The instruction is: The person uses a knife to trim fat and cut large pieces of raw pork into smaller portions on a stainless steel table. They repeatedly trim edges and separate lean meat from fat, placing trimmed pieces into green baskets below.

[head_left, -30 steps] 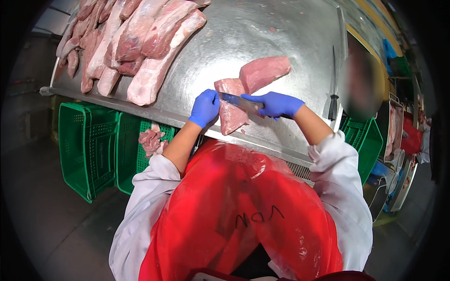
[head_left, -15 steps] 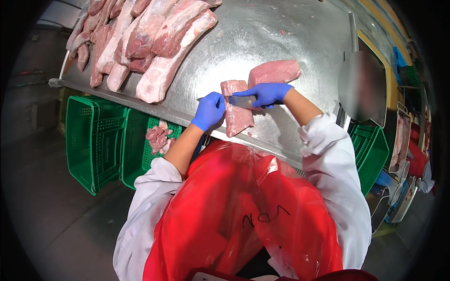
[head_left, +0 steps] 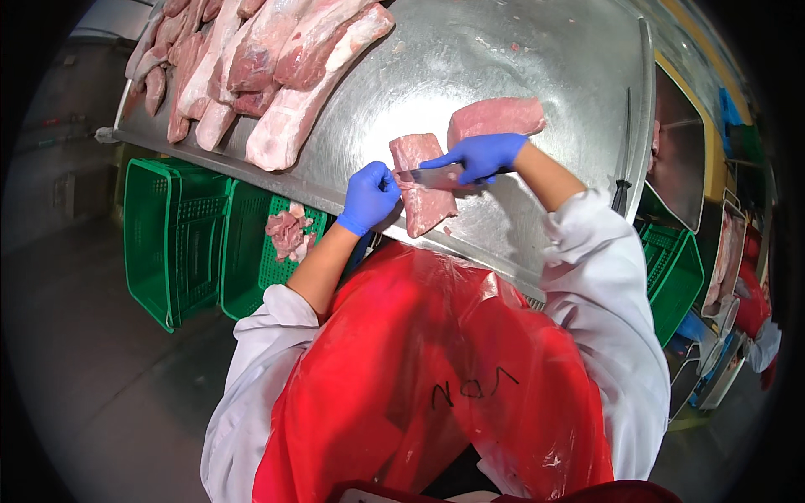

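Observation:
A cut piece of pink meat [head_left: 429, 210] lies on the steel table near its front edge. My right hand [head_left: 489, 158], in a blue glove, is closed round a knife [head_left: 436, 177], its blade lying across the middle of that piece. At the left side of the meat my blue-gloved left hand [head_left: 370, 198] is closed, its fingertips pinching the meat's edge where the blade's tip is. Whether a loose strip is in the fingers is hard to make out. Just behind my right hand rests a second pink piece of meat [head_left: 496, 118].
Long slabs of meat [head_left: 289, 117] are heaped at the table's far left. Green crates [head_left: 172, 243] stand below the left front edge, one with meat scraps [head_left: 288, 231]. A thin black-handled tool [head_left: 621, 194] lies by the table's raised right rim [head_left: 646, 101]. Another green crate [head_left: 675, 277] stands right.
The knife blade has shifted slightly left and down across the meat, with my right hand. My left hand stays closed at its edge. The view has turned a little, showing the black-handled tool.

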Action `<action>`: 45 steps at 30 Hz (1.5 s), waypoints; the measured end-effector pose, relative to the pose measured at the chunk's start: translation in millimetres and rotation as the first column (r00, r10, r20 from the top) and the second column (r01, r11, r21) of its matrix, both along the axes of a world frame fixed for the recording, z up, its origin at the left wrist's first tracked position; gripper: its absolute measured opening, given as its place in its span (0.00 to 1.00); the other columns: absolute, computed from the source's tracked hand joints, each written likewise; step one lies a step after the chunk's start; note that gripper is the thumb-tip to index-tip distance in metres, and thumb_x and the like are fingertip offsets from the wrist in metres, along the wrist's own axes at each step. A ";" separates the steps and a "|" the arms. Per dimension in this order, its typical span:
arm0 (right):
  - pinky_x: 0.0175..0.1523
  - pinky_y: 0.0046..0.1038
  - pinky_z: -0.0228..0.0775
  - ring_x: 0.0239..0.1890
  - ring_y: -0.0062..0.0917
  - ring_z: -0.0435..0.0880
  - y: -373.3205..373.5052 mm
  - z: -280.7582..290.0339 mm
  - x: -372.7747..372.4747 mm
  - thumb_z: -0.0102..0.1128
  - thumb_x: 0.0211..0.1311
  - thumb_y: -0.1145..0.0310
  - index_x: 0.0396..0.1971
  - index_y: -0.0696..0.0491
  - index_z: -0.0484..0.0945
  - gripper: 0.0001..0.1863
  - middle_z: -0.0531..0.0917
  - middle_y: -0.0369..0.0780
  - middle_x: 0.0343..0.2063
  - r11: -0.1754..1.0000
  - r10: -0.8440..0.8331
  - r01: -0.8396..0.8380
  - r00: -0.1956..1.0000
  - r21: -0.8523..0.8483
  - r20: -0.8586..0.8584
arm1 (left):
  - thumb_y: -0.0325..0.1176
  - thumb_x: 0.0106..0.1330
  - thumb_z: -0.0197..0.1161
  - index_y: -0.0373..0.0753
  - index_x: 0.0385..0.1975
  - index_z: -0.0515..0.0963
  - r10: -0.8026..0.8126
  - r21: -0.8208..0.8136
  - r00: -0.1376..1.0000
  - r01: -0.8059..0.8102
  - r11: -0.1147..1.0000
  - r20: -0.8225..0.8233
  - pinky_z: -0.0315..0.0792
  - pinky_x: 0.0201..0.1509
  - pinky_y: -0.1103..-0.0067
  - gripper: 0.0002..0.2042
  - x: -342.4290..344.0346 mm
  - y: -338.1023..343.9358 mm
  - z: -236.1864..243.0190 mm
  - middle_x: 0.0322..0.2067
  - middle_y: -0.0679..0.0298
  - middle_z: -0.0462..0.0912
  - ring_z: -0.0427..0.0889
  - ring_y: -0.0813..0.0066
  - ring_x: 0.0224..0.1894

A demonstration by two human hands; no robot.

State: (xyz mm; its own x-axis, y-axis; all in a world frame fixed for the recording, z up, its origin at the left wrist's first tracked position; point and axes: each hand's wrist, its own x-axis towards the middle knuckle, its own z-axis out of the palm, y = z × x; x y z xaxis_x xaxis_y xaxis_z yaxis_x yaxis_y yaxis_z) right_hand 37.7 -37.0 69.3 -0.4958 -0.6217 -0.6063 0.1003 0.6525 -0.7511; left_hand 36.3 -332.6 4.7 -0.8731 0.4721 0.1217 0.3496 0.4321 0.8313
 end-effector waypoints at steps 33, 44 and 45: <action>0.27 0.21 0.73 0.17 0.15 0.73 75.2 65.3 134.8 0.56 0.59 0.78 0.72 0.28 0.64 0.42 0.81 0.34 0.21 0.987 -0.161 0.155 0.967 0.048 0.199 | 0.16 0.62 0.62 0.36 0.32 0.74 0.239 0.290 0.971 -0.235 0.928 0.023 0.76 0.44 0.80 0.07 56.0 -39.8 106.2 0.32 0.67 0.78 0.79 0.81 0.33; 0.29 0.15 0.69 0.22 0.10 0.71 106.9 11.1 259.0 0.64 0.62 0.74 0.76 0.42 0.59 0.42 0.80 0.30 0.32 0.416 -0.801 0.868 0.490 -0.269 0.343 | 0.29 0.59 0.64 0.40 0.57 0.74 -0.618 -0.806 0.768 0.254 0.535 -0.168 0.69 0.66 0.61 0.23 -8.3 -62.2 45.9 0.57 0.51 0.78 0.76 0.49 0.61; 0.29 0.15 0.68 0.22 0.10 0.71 105.5 6.2 268.4 0.64 0.63 0.75 0.76 0.41 0.57 0.43 0.80 0.31 0.33 0.378 -0.812 0.878 0.467 -0.293 0.349 | 0.28 0.55 0.65 0.40 0.60 0.72 -0.734 -0.732 0.604 0.342 0.590 -0.310 0.64 0.71 0.61 0.28 -11.3 -17.1 37.3 0.63 0.51 0.74 0.72 0.50 0.66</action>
State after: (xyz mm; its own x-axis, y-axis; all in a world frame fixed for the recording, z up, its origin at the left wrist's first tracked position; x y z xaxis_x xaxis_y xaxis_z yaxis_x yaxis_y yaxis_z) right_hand 306.1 68.6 75.6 -0.8416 -0.1012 -0.5305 0.5400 -0.1680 -0.8247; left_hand 24.9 -349.7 41.9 -0.2788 0.9603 -0.0010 0.9572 0.2780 0.0805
